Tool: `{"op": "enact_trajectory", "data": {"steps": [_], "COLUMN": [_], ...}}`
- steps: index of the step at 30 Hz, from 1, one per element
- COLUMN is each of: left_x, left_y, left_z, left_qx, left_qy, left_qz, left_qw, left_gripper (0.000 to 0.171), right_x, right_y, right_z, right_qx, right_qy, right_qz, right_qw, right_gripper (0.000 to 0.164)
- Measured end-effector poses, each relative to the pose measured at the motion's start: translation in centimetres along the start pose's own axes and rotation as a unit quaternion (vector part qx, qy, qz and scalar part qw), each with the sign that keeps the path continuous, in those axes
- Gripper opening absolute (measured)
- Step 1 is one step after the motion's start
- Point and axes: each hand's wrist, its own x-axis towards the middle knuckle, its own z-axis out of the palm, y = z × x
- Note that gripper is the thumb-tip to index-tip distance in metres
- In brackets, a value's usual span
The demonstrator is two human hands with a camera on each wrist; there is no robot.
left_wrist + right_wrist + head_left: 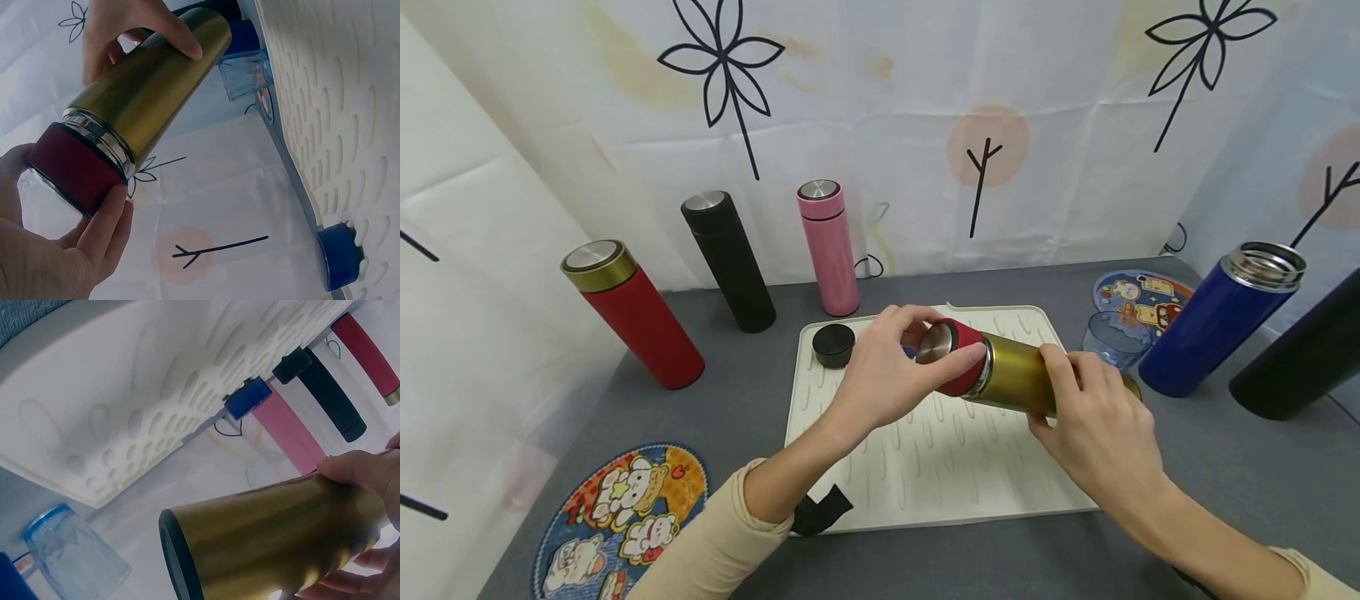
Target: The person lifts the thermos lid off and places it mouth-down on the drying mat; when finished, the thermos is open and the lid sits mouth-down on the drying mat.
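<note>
A gold thermos bottle [1017,372] is held tilted above the white ridged tray [917,475]. My left hand [891,367] grips its red lid [964,354] between thumb and fingers. Around the gold body curls my right hand [1097,417], toward the base. In the left wrist view the lid sits at the neck, with a silver threaded ring [103,134] showing between lid and body. On the tray's far side lie a black lid [832,345] and a blue lid [340,256], the latter mostly hidden behind my left hand in the head view.
Red [638,321], black [730,262] and pink [830,250] thermoses stand at the back left. On the right are a lidless blue thermos [1217,325], a dark thermos [1300,358], a clear cup [1116,337] and a cartoon mat [1138,292]. Another cartoon mat [625,521] lies front left.
</note>
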Motion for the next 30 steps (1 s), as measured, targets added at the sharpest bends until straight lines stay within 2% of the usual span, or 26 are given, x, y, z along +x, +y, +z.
{"op": "enact_trajectory", "data": {"steps": [3,5,9,13,17,20,22,26,30], "left_x": [0.2,0.3,0.5,0.9,1.2,1.3,1.2,1.0,0.7], "left_y": [-0.2,-0.4,-0.8,-1.3,-1.7,-1.8,-1.8,-1.6,-1.1], "left_z": [-0.1,-0.2,-0.5,-1.0,-1.5,-1.7,-1.6,-1.1,-0.8], "left_qx": [-0.025,-0.030,-0.052,-0.087,-0.082,-0.069,-0.067,-0.080,-0.073], "left_qy": [-0.049,-0.080,-0.124,-0.178,-0.210,-0.218,-0.216,-0.186,-0.147], "left_qz": [-0.019,-0.017,0.019,0.053,0.101,0.124,0.127,0.098,0.060], "left_qw": [0.9983,0.9962,0.9907,0.9787,0.9690,0.9656,0.9658,0.9743,0.9846], "left_gripper": [0.049,0.053,0.061,0.079,0.087,0.082,0.078,0.069,0.062], "right_x": [0.1,0.1,0.1,0.0,0.0,0.0,0.0,-0.1,-0.2], "right_y": [0.1,0.1,0.1,0.1,0.2,0.2,0.1,0.1,-0.1], "right_z": [0.0,0.0,0.0,-0.1,-0.5,-0.7,-0.8,-0.9,-0.9], "right_qx": [0.015,0.027,0.046,0.058,0.072,0.080,0.083,0.084,0.087], "right_qy": [-0.019,-0.037,-0.074,-0.099,-0.125,-0.151,-0.165,-0.174,-0.163], "right_qz": [0.009,0.018,0.040,0.051,0.056,0.064,0.068,0.072,0.070], "right_qw": [1.000,0.999,0.995,0.992,0.988,0.983,0.980,0.978,0.980], "right_gripper": [0.079,0.078,0.078,0.079,0.079,0.079,0.078,0.078,0.078]}}
